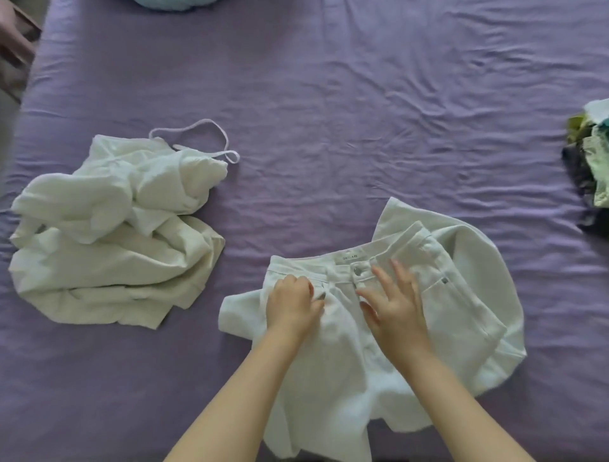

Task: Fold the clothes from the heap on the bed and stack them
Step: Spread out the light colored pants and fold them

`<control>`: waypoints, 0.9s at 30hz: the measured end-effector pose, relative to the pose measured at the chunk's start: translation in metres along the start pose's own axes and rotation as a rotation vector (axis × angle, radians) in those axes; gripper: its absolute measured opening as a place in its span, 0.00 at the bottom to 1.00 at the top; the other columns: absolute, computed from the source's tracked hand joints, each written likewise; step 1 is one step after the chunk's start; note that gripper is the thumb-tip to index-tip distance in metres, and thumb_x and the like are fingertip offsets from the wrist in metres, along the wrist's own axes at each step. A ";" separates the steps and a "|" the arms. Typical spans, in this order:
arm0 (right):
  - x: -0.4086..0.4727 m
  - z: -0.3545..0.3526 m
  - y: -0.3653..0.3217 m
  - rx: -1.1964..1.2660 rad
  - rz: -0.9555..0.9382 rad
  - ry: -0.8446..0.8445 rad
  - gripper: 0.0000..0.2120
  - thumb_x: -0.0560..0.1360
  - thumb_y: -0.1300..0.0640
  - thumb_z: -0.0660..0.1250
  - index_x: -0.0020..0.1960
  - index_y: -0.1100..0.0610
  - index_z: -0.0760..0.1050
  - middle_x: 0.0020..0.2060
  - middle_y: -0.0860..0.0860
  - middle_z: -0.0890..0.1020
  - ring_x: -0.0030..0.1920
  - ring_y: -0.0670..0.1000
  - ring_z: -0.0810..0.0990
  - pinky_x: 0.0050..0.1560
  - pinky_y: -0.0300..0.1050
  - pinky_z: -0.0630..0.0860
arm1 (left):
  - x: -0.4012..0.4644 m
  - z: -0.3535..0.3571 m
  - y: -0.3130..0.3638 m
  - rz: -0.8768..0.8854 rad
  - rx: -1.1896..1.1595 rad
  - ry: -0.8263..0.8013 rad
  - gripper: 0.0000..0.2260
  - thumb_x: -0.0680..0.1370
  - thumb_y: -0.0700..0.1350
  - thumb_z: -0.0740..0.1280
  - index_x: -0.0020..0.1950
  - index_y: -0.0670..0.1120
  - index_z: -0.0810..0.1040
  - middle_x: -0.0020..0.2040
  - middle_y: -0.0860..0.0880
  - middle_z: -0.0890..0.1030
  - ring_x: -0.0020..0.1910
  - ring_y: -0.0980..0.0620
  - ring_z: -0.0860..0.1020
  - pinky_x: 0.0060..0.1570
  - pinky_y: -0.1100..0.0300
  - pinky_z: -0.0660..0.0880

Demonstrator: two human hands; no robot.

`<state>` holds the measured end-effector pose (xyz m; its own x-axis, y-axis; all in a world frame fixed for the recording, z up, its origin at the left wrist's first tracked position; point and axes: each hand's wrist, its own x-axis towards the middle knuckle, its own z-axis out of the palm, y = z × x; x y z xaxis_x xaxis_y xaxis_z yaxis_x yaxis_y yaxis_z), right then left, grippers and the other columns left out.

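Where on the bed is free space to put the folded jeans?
Bare purple sheet lies beyond the white jeans, between the white heap at left and the coloured pile at the right edge. The near left corner is also bare.

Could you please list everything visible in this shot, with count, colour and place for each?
white jeans: one, white, near middle of the bed, under both hands
white heap: one pile, white, left side, strap looped at its top
mixed clothes: one pile, green and dark, right edge, partly cut off
bed sheet: one, purple, wrinkled, beneath everything
blue item: one, light blue, top edge, mostly cut off
left hand: fingers curled, gripping the jeans near the waistband
right hand: fingers spread, resting flat on the jeans
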<state>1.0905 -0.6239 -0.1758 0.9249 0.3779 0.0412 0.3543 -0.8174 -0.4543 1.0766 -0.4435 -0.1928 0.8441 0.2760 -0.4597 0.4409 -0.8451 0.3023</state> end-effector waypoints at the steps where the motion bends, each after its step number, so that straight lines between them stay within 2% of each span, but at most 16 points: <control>1: 0.002 0.005 -0.003 0.074 -0.019 -0.037 0.11 0.65 0.68 0.76 0.44 0.57 0.82 0.55 0.58 0.81 0.66 0.64 0.71 0.62 0.65 0.69 | 0.002 0.001 -0.004 -0.018 0.036 -0.016 0.13 0.77 0.53 0.64 0.51 0.45 0.77 0.52 0.47 0.77 0.54 0.46 0.74 0.50 0.55 0.68; 2: 0.004 0.011 -0.006 0.150 -0.020 -0.095 0.10 0.65 0.69 0.75 0.44 0.59 0.82 0.53 0.57 0.82 0.64 0.64 0.74 0.60 0.63 0.73 | 0.003 0.001 -0.008 -0.026 0.068 -0.021 0.12 0.78 0.51 0.63 0.52 0.44 0.77 0.52 0.47 0.77 0.54 0.45 0.74 0.48 0.55 0.68; 4: 0.007 0.021 -0.014 0.273 0.018 -0.223 0.09 0.69 0.69 0.72 0.48 0.60 0.82 0.52 0.57 0.82 0.62 0.63 0.75 0.61 0.56 0.73 | 0.004 0.001 -0.017 0.017 0.066 -0.040 0.10 0.79 0.47 0.61 0.52 0.44 0.79 0.53 0.47 0.79 0.54 0.46 0.75 0.43 0.56 0.67; 6: 0.010 0.029 -0.020 0.320 0.032 -0.292 0.09 0.71 0.68 0.70 0.51 0.61 0.82 0.53 0.57 0.81 0.60 0.61 0.75 0.63 0.49 0.70 | 0.005 -0.004 -0.025 0.053 -0.071 -0.093 0.09 0.79 0.47 0.62 0.52 0.46 0.80 0.50 0.49 0.81 0.51 0.48 0.77 0.43 0.57 0.67; 8: 0.014 0.036 -0.025 0.343 0.040 -0.296 0.08 0.72 0.67 0.69 0.51 0.61 0.82 0.51 0.56 0.81 0.57 0.60 0.76 0.61 0.46 0.69 | 0.010 -0.013 -0.032 0.029 -0.259 -0.162 0.08 0.79 0.47 0.64 0.50 0.47 0.82 0.45 0.52 0.81 0.45 0.53 0.76 0.42 0.60 0.68; 10: 0.021 0.038 -0.031 0.385 0.115 -0.296 0.08 0.74 0.64 0.69 0.52 0.61 0.82 0.51 0.57 0.79 0.54 0.58 0.75 0.58 0.41 0.68 | 0.015 -0.022 -0.036 0.024 -0.399 -0.251 0.09 0.80 0.46 0.64 0.43 0.46 0.80 0.37 0.53 0.76 0.38 0.55 0.72 0.39 0.61 0.66; 12: 0.027 0.038 -0.034 0.402 0.158 -0.285 0.07 0.74 0.63 0.69 0.52 0.60 0.82 0.50 0.57 0.77 0.54 0.57 0.74 0.57 0.39 0.65 | 0.017 -0.028 -0.035 -0.014 -0.514 -0.333 0.14 0.81 0.45 0.62 0.34 0.46 0.73 0.32 0.54 0.69 0.34 0.56 0.66 0.36 0.60 0.63; 14: 0.029 0.037 -0.034 0.386 0.158 -0.290 0.07 0.75 0.62 0.69 0.51 0.60 0.82 0.50 0.57 0.77 0.54 0.57 0.74 0.56 0.40 0.66 | 0.017 -0.030 -0.032 -0.087 -0.621 -0.391 0.16 0.82 0.45 0.60 0.33 0.49 0.68 0.32 0.55 0.67 0.33 0.57 0.65 0.34 0.61 0.62; 17: 0.030 0.037 -0.034 0.324 0.136 -0.236 0.04 0.73 0.61 0.71 0.46 0.59 0.83 0.49 0.57 0.77 0.52 0.59 0.75 0.52 0.50 0.72 | 0.018 -0.031 -0.029 -0.168 -0.795 -0.458 0.14 0.82 0.43 0.59 0.36 0.46 0.71 0.35 0.52 0.72 0.36 0.55 0.69 0.35 0.64 0.66; 18: 0.030 0.038 -0.036 0.327 0.147 -0.204 0.03 0.72 0.60 0.72 0.44 0.59 0.83 0.48 0.57 0.77 0.51 0.59 0.75 0.51 0.51 0.73 | 0.018 -0.032 -0.028 -0.193 -0.865 -0.486 0.12 0.82 0.43 0.58 0.40 0.44 0.73 0.38 0.50 0.74 0.38 0.54 0.71 0.37 0.64 0.68; 20: 0.030 0.040 -0.042 0.355 0.206 -0.153 0.03 0.71 0.59 0.74 0.41 0.59 0.83 0.50 0.57 0.77 0.52 0.58 0.73 0.53 0.46 0.71 | 0.017 -0.034 -0.026 -0.240 -0.959 -0.513 0.10 0.83 0.42 0.58 0.45 0.43 0.76 0.41 0.48 0.78 0.40 0.54 0.75 0.39 0.64 0.72; 23: 0.030 0.043 -0.053 0.382 0.314 -0.129 0.05 0.71 0.57 0.74 0.41 0.60 0.83 0.53 0.56 0.76 0.56 0.57 0.71 0.57 0.42 0.67 | 0.016 -0.033 -0.024 -0.266 -0.982 -0.498 0.10 0.83 0.42 0.57 0.50 0.41 0.77 0.44 0.45 0.79 0.43 0.50 0.76 0.44 0.59 0.73; 27: 0.023 0.047 -0.065 0.295 0.354 -0.130 0.08 0.72 0.54 0.72 0.40 0.59 0.83 0.60 0.57 0.76 0.65 0.59 0.68 0.64 0.51 0.65 | 0.015 -0.024 -0.020 -0.289 -0.938 -0.406 0.09 0.82 0.43 0.58 0.48 0.42 0.75 0.43 0.44 0.74 0.44 0.49 0.71 0.46 0.56 0.69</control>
<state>1.0826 -0.5416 -0.1868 0.9499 0.1654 -0.2650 -0.0513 -0.7542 -0.6546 1.0880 -0.4112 -0.1861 0.5809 0.0903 -0.8090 0.8136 -0.0330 0.5805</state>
